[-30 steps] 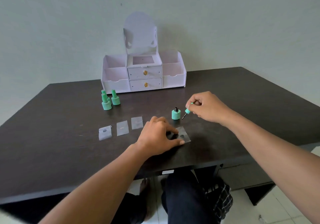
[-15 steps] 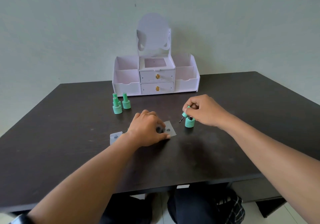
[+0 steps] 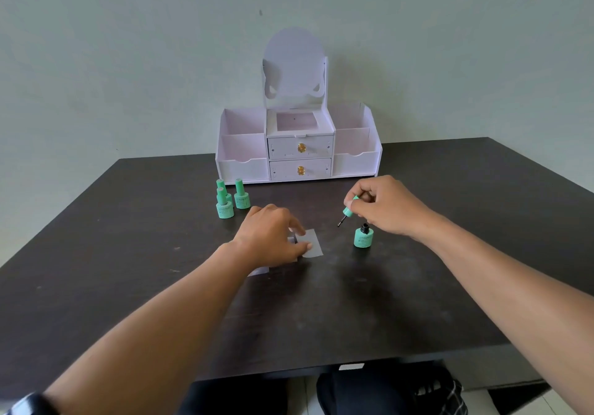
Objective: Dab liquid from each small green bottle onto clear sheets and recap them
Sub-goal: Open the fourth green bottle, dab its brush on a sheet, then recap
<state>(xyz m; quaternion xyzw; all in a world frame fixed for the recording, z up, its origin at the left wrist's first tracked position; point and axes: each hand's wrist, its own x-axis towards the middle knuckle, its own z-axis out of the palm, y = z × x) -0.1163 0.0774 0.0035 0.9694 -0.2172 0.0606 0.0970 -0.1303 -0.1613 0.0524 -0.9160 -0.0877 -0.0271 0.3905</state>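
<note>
Left hand holds the sheet with curled thumb and forefinger. Right hand pinches the brush cap, tilted, just left of the open bottle.

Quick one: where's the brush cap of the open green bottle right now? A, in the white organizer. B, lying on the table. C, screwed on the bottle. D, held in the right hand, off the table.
D: the right hand pinches the brush cap in the air, while the open bottle stands uncapped just below it.
</note>
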